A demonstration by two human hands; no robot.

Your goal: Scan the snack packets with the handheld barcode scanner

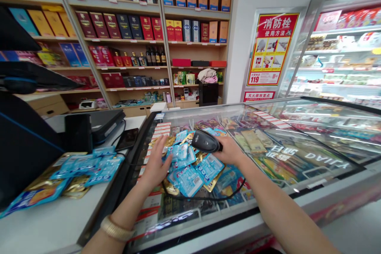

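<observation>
A black handheld barcode scanner (205, 141) is gripped in my right hand (229, 151), its head pointing left over a heap of blue and gold snack packets (190, 176). The heap lies on the glass top of a chest freezer (208, 218). My left hand (157, 162) is at the heap's left edge with fingers spread; I see nothing held in it, and whether the fingertips touch a packet is unclear. From the scanner a black cable (205, 197) loops across the glass in front of the packets.
On the white counter (59, 222) at left lie more blue packets (86, 166), near a dark phone (127, 139) and black checkout equipment (104, 123). Shelves (125, 41) of boxed bottles stand behind. A lit display cooler (342, 55) is at right.
</observation>
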